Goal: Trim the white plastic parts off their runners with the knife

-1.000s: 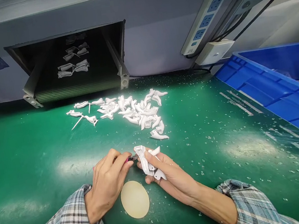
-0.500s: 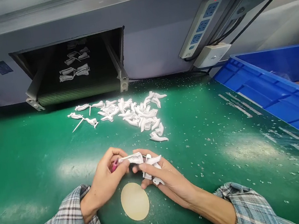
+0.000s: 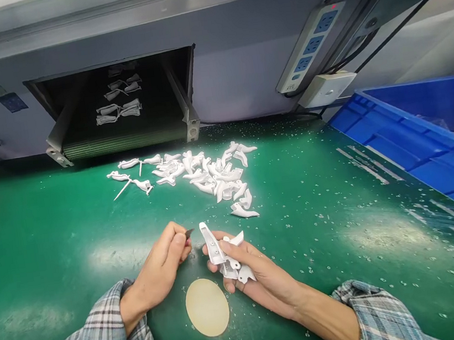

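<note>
My left hand (image 3: 166, 264) is closed around a small knife, whose short dark blade (image 3: 189, 233) sticks out past the thumb toward the right; its handle is hidden in the fingers. Just across from it, my right hand (image 3: 261, 274) grips several white curved plastic pieces. One piece (image 3: 212, 244) stands up between thumb and fingers, its hollow side with small studs showing. The others lie bunched in the palm and under the thumb. A gap separates the blade from these pieces. Below and between both hands lies a pale yellow disc (image 3: 207, 307) on the green table (image 3: 71, 229).
A loose pile of white plastic pieces (image 3: 219, 176) lies ahead, with some still joined by thin sprues (image 3: 122, 190) at its left. Behind is a conveyor (image 3: 127, 141) carrying more pieces. A blue bin (image 3: 410, 134) stands at right, near a power strip (image 3: 311, 47).
My left hand has drawn slightly back from the white pieces and its blade now shows. In my right hand, the front piece has swung from lying sideways to pointing up.
</note>
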Motion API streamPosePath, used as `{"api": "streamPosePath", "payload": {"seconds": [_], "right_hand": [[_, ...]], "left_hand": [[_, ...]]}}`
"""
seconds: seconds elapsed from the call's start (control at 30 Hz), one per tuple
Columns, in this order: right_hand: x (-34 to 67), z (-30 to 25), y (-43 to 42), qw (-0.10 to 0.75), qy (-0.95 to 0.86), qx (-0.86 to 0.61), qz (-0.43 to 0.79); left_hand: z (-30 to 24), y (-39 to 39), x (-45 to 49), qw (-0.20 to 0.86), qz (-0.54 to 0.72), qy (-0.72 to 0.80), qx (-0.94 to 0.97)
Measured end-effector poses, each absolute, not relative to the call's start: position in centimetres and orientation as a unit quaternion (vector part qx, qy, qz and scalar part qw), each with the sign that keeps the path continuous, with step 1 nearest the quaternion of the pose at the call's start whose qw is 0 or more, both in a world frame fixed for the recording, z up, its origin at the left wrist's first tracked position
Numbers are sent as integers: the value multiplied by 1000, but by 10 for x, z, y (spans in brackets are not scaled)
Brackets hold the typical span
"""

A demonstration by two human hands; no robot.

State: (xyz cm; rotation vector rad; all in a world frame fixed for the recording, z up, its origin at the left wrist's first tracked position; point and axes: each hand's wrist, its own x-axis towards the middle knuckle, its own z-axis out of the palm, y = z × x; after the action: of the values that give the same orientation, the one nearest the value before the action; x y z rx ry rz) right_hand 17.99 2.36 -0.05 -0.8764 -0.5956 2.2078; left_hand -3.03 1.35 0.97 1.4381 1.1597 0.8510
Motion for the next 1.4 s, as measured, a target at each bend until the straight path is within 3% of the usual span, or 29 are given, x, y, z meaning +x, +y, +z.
{"api": "streamPosePath", "payload": {"seconds": [0.13,0.23,0.7,0.97,1.17,1.27,1.4], "right_hand": [[179,0,23,342,-220,-331,851],[179,-1,22,346,-211,-331,852],[180,0,18,340,-215,-342,849],[183,11,19,326,-287,-315,844],[183,6,20,316,-295,-317,844],[184,2,22,328,-248,-343,845],[186,2,25,334,-175,-341,861]], "left_hand": [[6,7,-26,312,302,541,720],[4,3,-23,223,278,537,765],[6,0,-19,90,226,544,803],[16,2,-24,206,220,510,806],[22,8,-30,408,197,462,762],[19,12,-33,507,245,453,691],[15,21,-39,438,307,528,660]]}}
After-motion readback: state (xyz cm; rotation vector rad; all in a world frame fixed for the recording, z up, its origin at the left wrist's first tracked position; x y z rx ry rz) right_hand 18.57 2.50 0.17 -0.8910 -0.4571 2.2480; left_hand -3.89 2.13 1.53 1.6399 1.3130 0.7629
